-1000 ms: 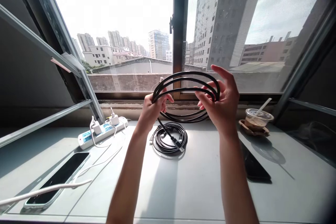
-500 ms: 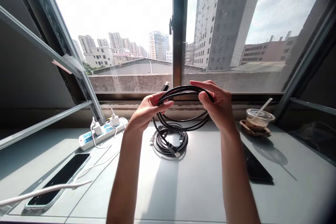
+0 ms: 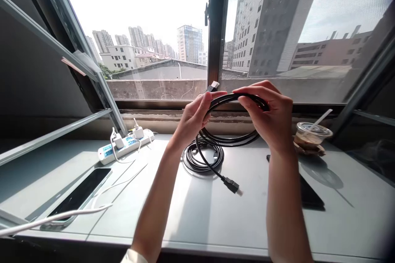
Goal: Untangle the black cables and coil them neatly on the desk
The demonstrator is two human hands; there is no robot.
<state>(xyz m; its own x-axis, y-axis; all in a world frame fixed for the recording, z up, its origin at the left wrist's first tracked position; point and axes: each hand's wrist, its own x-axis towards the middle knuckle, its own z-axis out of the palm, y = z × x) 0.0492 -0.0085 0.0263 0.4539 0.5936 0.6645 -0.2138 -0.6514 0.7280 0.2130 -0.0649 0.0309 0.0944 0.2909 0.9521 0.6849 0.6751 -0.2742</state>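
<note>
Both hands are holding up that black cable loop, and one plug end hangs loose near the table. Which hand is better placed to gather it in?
Probably the left hand: the dangling plug trails from its side of the coiled cable, while the right hand wraps over the loop's top.

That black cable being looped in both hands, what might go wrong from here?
The dangling plug of the black cable swings low over the table; it might snag the second coil lying below. The right hand works close to the lidded drink cup, so a wide sweep could tip it.
</note>
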